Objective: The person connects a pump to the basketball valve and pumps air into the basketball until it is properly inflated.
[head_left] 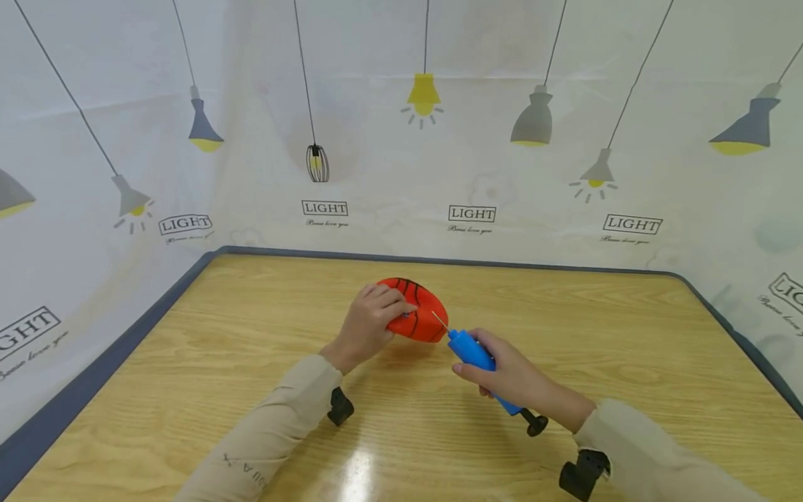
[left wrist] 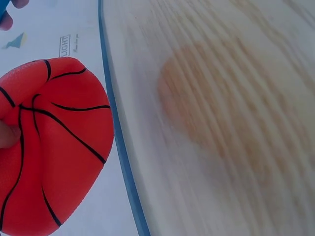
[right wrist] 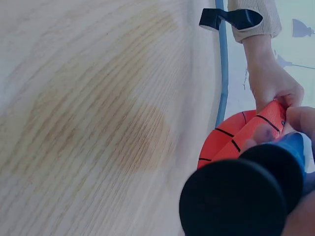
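The ball [head_left: 428,300] is in the left hand [head_left: 370,321] over the table [head_left: 401,418]; the pump [head_left: 472,350], in the right hand [head_left: 511,369], is to its right and nearer. A cloth [head_left: 389,167] stands behind the table.

The ball [left wrist: 64,162] looks rubbery, the pump [head_left: 472,350] smooth plastic with a metallic needle [head_left: 440,320]. The bench [head_left: 414,418] has glossy wood grain.

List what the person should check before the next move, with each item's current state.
1. Left hand holds the red ball: ok.
2. Right hand grips the blue pump: ok.
3. Needle fitted at the pump's tip: ok.
4. Needle inserted into the ball: not ok; its length shows outside.
5. Needle lined up with the ball's valve: cannot tell; no valve is clearly identifiable.
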Available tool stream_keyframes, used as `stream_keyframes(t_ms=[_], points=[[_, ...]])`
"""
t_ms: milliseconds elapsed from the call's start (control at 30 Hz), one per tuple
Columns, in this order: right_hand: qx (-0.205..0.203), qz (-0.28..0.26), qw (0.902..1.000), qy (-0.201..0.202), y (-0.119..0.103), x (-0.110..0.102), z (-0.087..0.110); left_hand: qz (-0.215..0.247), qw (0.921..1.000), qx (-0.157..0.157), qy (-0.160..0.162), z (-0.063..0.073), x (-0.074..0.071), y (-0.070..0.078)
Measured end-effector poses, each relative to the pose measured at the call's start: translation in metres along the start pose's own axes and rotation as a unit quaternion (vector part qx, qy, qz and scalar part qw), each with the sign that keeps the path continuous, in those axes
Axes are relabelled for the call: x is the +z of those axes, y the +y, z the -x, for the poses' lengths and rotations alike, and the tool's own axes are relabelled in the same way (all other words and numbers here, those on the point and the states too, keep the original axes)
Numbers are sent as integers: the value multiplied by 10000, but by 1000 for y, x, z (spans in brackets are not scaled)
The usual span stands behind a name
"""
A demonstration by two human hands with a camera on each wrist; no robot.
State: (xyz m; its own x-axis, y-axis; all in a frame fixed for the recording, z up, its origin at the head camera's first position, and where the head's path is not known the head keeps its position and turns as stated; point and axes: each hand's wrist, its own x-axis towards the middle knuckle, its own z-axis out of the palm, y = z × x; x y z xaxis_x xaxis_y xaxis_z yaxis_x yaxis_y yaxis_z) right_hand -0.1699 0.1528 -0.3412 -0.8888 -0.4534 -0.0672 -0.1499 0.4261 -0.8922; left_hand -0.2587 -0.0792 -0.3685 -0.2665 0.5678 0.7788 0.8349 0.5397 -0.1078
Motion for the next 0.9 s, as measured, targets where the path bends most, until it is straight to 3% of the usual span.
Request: stream_keyframes(t_ms=[333,667,900], points=[[-368,126,9992,-62,0,0,3,-15,9991,359,225,-2,-1,3],[-240,1235,9920,109,-5,-5,3,-111,9968,747,260,-2,-4,5],[-388,1852,9819,103,-10,-7,3,-237,9946,991,186,-5,-7,8]])
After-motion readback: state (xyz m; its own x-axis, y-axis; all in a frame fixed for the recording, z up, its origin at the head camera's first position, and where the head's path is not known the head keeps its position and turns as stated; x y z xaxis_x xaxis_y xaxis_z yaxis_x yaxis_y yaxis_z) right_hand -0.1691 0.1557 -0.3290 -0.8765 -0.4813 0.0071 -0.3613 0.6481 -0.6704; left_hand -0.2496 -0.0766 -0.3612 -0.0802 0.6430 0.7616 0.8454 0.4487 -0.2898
